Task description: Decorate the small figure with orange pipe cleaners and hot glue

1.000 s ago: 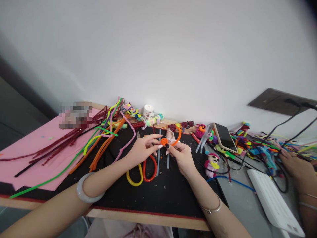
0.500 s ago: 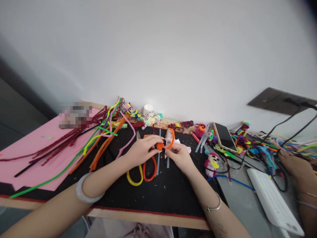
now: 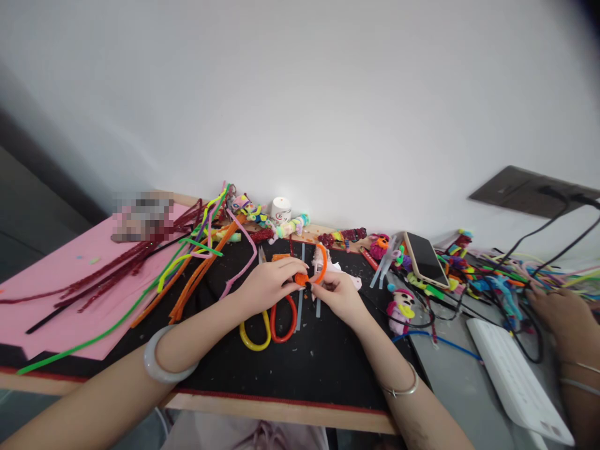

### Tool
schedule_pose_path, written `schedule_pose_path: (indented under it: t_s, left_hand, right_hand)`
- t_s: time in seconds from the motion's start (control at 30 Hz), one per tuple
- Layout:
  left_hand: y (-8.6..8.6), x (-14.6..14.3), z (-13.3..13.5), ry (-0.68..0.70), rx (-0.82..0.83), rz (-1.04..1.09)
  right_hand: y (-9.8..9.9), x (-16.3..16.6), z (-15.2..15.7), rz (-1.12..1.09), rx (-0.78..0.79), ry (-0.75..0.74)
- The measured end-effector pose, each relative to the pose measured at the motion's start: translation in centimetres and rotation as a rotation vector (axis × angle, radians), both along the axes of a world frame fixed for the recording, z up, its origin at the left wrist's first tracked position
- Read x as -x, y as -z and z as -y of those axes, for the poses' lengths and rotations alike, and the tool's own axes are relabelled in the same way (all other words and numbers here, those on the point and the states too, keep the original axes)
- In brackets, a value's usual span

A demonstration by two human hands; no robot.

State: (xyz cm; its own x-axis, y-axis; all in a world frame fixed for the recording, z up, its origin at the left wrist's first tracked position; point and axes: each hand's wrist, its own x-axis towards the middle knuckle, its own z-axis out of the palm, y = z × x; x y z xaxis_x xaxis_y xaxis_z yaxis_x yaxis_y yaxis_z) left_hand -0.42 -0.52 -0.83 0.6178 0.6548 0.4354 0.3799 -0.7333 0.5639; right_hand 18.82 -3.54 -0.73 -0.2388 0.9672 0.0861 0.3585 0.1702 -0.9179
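Between my two hands is an orange pipe cleaner (image 3: 322, 265), coiled tight at one end with a loose tail curving up and over. My left hand (image 3: 272, 284) pinches the coil from the left with thumb and fingers. From the right, my right hand (image 3: 340, 295) pinches the pipe cleaner close by the coil, with a small dark bit at the fingertips. Scissors (image 3: 284, 320) with one yellow and one red-orange handle lie beneath my left hand, blades partly hidden. Behind my right hand lies a pale, clear-wrapped item (image 3: 320, 256) that I cannot make out, beside translucent glue sticks (image 3: 299, 319).
Loose pipe cleaners (image 3: 187, 275) spread over pink sheets (image 3: 60, 312) at left. Finished fuzzy figures, a white tub (image 3: 281, 210) and a phone (image 3: 425, 259) line the back. At right are a white power strip (image 3: 518, 378), black cables and another person's hand (image 3: 557, 312).
My hands stay almost in place, turning the orange coil slightly. The other person's hand at the right has shifted a little.
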Motion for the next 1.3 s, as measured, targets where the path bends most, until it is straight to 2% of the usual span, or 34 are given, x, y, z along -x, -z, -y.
schedule_pose_path:
  t_s: [0.6,0.87,1.3]
  left_hand:
    - [0.94,0.10,-0.25,-0.076,-0.043,-0.017]
    - [0.77,0.05,-0.21,-0.075,-0.013,-0.021]
    - [0.27,-0.10,0.15,-0.053,0.040,0.000]
  right_hand:
    - [-0.23,0.35,-0.03,-0.001,0.010,0.053]
    - [-0.84,0.53,-0.05,-0.051,0.016,0.036]
    - [-0.28,0.53,0.13,-0.130,0.041,0.052]
